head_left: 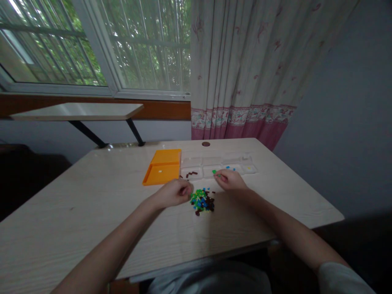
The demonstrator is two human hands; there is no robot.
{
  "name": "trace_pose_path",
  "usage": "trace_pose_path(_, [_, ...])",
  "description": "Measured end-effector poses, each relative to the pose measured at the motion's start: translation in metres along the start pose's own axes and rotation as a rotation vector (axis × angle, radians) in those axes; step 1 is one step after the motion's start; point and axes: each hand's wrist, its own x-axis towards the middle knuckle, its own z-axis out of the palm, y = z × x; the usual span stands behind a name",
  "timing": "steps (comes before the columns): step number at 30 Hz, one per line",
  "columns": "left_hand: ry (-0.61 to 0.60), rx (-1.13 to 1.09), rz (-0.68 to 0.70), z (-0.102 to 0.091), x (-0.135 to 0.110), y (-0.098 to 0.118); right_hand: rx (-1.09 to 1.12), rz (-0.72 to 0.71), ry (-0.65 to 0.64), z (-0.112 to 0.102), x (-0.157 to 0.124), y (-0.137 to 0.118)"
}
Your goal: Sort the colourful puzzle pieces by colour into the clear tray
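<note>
A heap of small plastic bricks [202,200] in green, blue, yellow and dark brown lies on the table before me. At its left edge is my left hand [176,192], its fingers curled closed; whatever may be in them is hidden. My right hand [230,179] reaches over the near row of a clear compartment tray [202,172], thumb and fingers pinched on a small green brick [219,175]. Just beyond the fingertips, green bricks [214,171] sit in that compartment. Brown bricks [192,174] lie in the compartment to the left, blue bricks [228,167] and a yellow brick [249,168] farther right.
An orange case [165,157] lies open against the tray's left end, with a pale yellow piece [160,171] in it. A raised shelf [79,110] on black legs stands at the table's back left. Behind the table are a window and a curtain [241,81].
</note>
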Motion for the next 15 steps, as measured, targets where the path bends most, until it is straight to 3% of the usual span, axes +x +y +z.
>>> trace_pose_path(7, [0.169,-0.103,-0.001,0.016,0.006,0.016,0.036,-0.185,-0.097,0.014,-0.018,-0.037])
trace_pose_path(15, [0.220,-0.054,0.008,0.019,0.007,0.030,0.061,-0.206,-0.113,0.011,-0.019,-0.039])
